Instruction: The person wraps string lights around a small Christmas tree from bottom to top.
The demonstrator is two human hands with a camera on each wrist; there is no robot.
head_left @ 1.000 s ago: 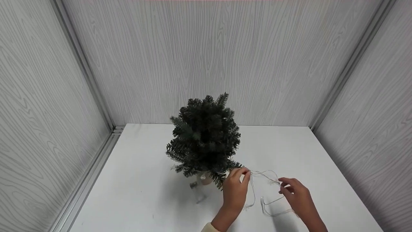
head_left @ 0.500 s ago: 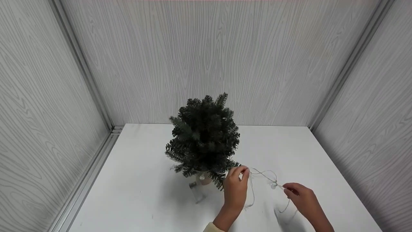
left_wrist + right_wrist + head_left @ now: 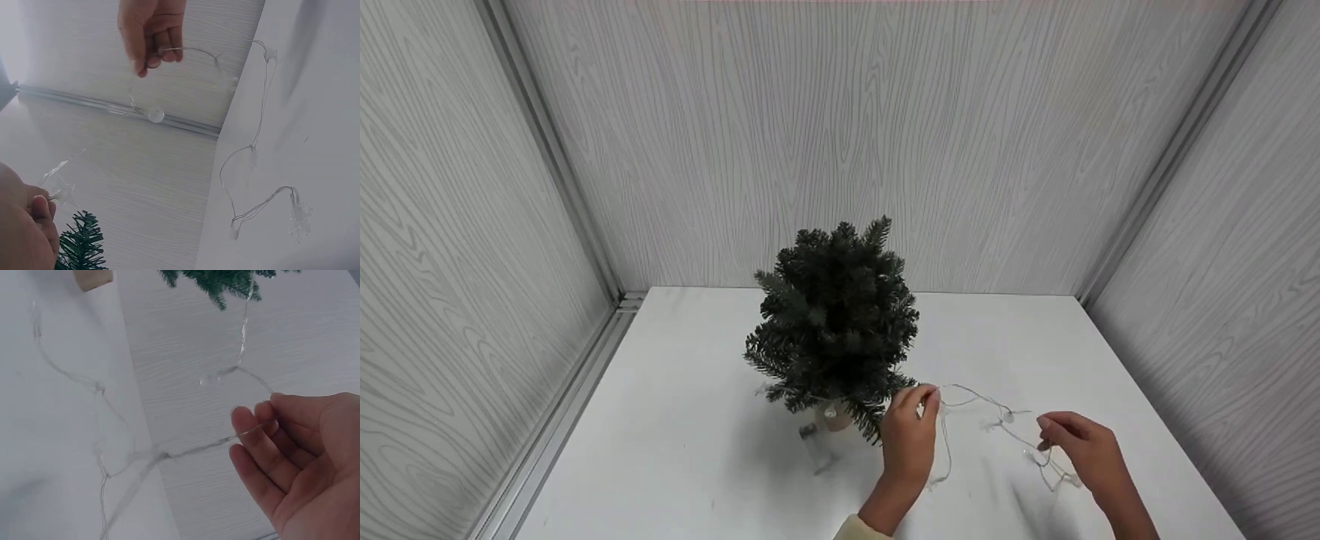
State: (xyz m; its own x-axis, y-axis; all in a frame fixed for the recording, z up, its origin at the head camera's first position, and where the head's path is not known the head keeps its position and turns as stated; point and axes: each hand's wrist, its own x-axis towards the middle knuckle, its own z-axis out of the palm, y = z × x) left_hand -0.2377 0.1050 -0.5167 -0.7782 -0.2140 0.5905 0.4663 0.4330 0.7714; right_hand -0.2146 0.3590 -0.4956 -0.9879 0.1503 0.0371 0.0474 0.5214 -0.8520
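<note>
A small green artificial Christmas tree (image 3: 836, 322) stands on the white table, its base (image 3: 834, 415) partly showing below the branches. At its lower right, my left hand (image 3: 910, 435) pinches a thin, clear string-light wire between thumb and fingers. A clear snowflake piece (image 3: 64, 193) sits right by those fingertips in the left wrist view. Farther right, my right hand (image 3: 1087, 454) holds another stretch of the string lights (image 3: 202, 447) between thumb and index finger, other fingers loosely bent. Wire (image 3: 979, 395) spans between both hands, and loose loops hang below them.
A small pale, see-through piece with a dark end (image 3: 814, 442) lies by the tree's base. Wood-grain panels (image 3: 840, 135) stand behind and at both sides of the white table (image 3: 660, 420). A metal rail (image 3: 562, 442) runs along its left edge.
My right hand has moved to the right, shifting its hold along the string lights and drawing the looped wire outward. My left hand has stayed nearly in place beside the tree.
</note>
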